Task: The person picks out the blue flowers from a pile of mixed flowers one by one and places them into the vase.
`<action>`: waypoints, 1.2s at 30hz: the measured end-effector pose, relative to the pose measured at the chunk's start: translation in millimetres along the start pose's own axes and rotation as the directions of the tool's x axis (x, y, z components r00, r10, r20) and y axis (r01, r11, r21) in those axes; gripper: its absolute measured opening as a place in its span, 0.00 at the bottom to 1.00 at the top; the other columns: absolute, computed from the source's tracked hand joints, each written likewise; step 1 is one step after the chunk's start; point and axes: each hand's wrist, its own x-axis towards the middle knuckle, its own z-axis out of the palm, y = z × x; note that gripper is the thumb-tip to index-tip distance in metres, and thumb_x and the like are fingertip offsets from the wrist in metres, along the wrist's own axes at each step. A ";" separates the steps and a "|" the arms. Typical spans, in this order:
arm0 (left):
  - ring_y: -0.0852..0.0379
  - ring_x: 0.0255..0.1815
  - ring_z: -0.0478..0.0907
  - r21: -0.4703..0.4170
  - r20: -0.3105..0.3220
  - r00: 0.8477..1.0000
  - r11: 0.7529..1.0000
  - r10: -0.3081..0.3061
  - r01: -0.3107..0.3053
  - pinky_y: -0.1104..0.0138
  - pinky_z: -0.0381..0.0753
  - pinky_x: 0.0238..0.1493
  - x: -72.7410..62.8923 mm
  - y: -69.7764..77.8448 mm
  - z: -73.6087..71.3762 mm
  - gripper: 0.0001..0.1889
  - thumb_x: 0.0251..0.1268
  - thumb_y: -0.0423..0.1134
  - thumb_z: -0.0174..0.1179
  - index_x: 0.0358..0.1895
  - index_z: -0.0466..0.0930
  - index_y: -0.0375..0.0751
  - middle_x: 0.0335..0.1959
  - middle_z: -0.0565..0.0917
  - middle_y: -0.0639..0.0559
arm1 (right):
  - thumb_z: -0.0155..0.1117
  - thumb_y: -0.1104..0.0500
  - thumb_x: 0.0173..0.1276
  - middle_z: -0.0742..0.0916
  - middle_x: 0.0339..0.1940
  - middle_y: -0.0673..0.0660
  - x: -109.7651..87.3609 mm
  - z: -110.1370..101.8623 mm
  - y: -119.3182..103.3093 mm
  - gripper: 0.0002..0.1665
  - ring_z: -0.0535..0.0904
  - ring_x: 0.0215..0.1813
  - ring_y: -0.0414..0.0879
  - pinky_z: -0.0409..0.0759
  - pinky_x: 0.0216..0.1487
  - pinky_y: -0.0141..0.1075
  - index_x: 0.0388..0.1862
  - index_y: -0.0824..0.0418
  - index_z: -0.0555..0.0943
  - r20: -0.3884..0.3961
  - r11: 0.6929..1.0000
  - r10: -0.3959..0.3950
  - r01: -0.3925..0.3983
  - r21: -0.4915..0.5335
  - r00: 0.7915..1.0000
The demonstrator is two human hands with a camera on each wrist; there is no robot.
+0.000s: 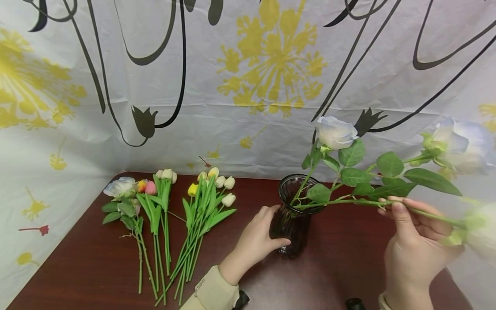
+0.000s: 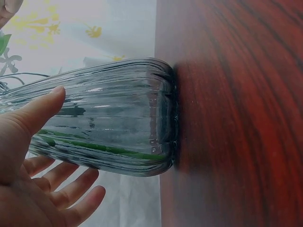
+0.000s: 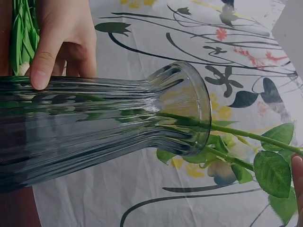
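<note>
A dark clear-glass vase (image 1: pixel 291 234) with ribbed sides and a flared rim stands upright on the table. My left hand (image 1: pixel 256 237) holds its side, thumb on the near face and fingers round the far side. Leafy rose stems run down inside the glass, one reaching near the base in the left wrist view. One pale blue-white rose (image 1: pixel 336 132) leans up at the back, and another rose (image 1: pixel 461 144) tilts far right. My right hand (image 1: pixel 414 249) pinches a green stem (image 1: pixel 352 201) between thumb and fingers; its blurred white bloom (image 1: pixel 484 230) is cut off by the right edge.
On the dark red wooden table (image 1: pixel 97 275), left of the vase, lie white and yellow tulips (image 1: pixel 209 206), a bunch of pink, orange and white tulips (image 1: pixel 155 206), and a pale blue rose (image 1: pixel 121 187). A flower-printed cloth (image 1: pixel 217 86) hangs behind.
</note>
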 end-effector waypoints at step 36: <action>0.55 0.56 0.72 -0.022 0.012 1.000 1.000 -0.012 0.012 0.60 0.74 0.52 -0.3 2.0 -1.9 0.42 0.51 0.50 0.73 0.69 0.63 0.42 0.54 0.72 0.53 | 0.58 0.88 0.52 0.87 0.32 0.64 -34.1 -11.4 46.8 0.09 0.86 0.31 0.48 0.82 0.33 0.34 0.34 0.88 0.77 0.268 0.926 0.208 -0.101 -0.363 0.941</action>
